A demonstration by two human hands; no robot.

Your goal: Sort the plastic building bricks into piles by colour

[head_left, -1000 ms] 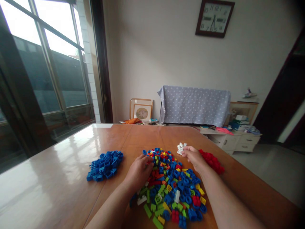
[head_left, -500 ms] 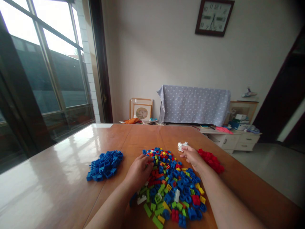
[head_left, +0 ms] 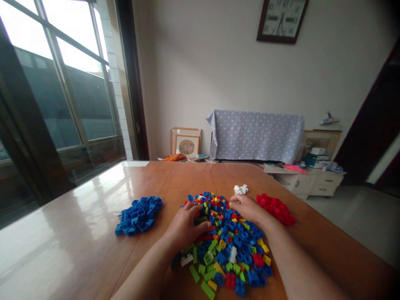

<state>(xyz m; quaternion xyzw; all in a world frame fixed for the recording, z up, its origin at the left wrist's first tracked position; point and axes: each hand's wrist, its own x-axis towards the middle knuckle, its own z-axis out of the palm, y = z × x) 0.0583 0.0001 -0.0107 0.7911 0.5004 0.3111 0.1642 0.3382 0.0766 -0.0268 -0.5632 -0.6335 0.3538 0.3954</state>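
A mixed heap of coloured bricks (head_left: 226,241) lies on the wooden table (head_left: 78,233) in front of me. My left hand (head_left: 184,225) rests on the heap's left side, fingers spread over the bricks. My right hand (head_left: 246,206) sits at the heap's far right edge with its fingers curled down among the bricks; what they hold, if anything, is hidden. Just beyond it is a small white brick pile (head_left: 241,189). A red brick pile (head_left: 276,206) lies to the right and a blue brick pile (head_left: 139,214) to the left.
The table ends at the far edge near a low cabinet (head_left: 309,183) with clutter. A cloth-covered object (head_left: 254,135) and framed pictures (head_left: 186,143) stand against the wall. A large window (head_left: 59,91) runs along the left.
My right hand has drawn back from the white pile toward the mixed heap. My left hand has spread its fingers a little over the heap.
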